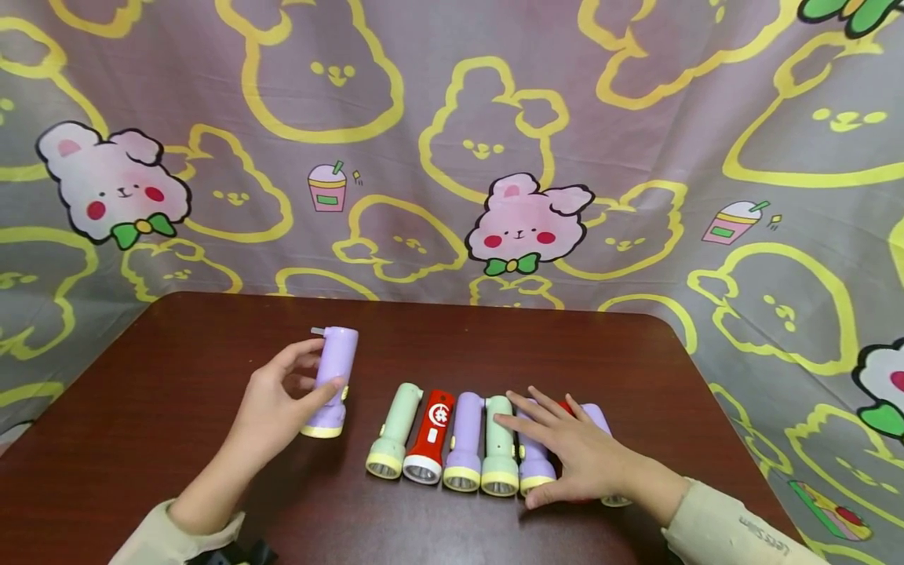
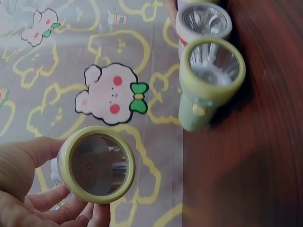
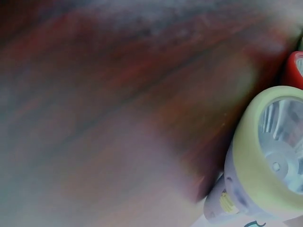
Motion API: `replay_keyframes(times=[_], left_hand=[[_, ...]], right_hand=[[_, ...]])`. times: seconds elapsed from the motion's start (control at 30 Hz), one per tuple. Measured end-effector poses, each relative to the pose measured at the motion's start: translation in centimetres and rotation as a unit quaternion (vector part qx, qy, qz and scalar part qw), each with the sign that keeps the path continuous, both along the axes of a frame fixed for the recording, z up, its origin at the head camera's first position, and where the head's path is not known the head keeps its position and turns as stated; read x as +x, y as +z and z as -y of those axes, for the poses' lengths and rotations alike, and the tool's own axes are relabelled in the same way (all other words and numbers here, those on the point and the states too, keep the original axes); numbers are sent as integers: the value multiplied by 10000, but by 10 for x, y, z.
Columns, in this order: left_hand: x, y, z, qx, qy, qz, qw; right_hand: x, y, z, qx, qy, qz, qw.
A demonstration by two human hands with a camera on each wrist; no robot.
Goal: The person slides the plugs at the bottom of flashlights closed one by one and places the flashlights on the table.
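My left hand [image 1: 271, 404] grips a purple flashlight [image 1: 335, 357] between thumb and fingers, its yellow-rimmed lens end tilted downward. In the left wrist view the lens of that flashlight [image 2: 98, 165] faces the camera. To its right several flashlights lie side by side in a row: a green one [image 1: 397, 428], a red one [image 1: 431, 431], a purple one [image 1: 466, 439], another green one [image 1: 500, 447] and more. Over the right end of this row my right hand [image 1: 579, 451] spreads its fingers, covering parts of another purple flashlight [image 1: 535, 463] and its neighbours.
The dark brown table [image 1: 339, 510] carries the row near its middle, lenses toward me. A patterned curtain [image 1: 410, 141] hangs behind the table's back edge. In the right wrist view a purple flashlight [image 3: 258, 161] and a red one [image 3: 294, 71] show at the right edge.
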State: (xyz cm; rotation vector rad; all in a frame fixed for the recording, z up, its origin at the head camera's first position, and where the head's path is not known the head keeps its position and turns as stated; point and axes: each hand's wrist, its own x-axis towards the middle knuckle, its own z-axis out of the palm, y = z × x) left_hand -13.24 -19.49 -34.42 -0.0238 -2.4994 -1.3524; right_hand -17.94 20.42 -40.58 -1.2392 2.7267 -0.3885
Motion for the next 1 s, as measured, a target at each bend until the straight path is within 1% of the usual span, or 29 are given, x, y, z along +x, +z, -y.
replay_keyframes(times=[0.07, 0.23, 0.4, 0.57, 0.77, 0.9, 1.0], left_hand=[[1, 2, -4, 87, -59, -34, 9999], [4, 5, -15, 136, -132, -70, 9998], [4, 3, -25, 314, -237, -155, 9991], [5, 5, -35, 478, -398, -231, 9978], [4, 6, -47, 605, -604, -263, 9960], [4, 6, -55, 837, -741, -148, 9936], [3, 5, -61, 962, -781, -143, 9922]], right_hand=[[0, 1, 0, 5, -11, 19, 10000], [0, 1, 0, 10, -28, 61, 10000], [0, 1, 0, -8, -23, 86, 10000], [0, 2, 0, -72, 35, 51, 10000], [1, 7, -1, -361, 125, 20, 9993], [0, 13, 1, -627, 155, -36, 9979], [-1, 18, 4, -875, 153, -29, 9960]])
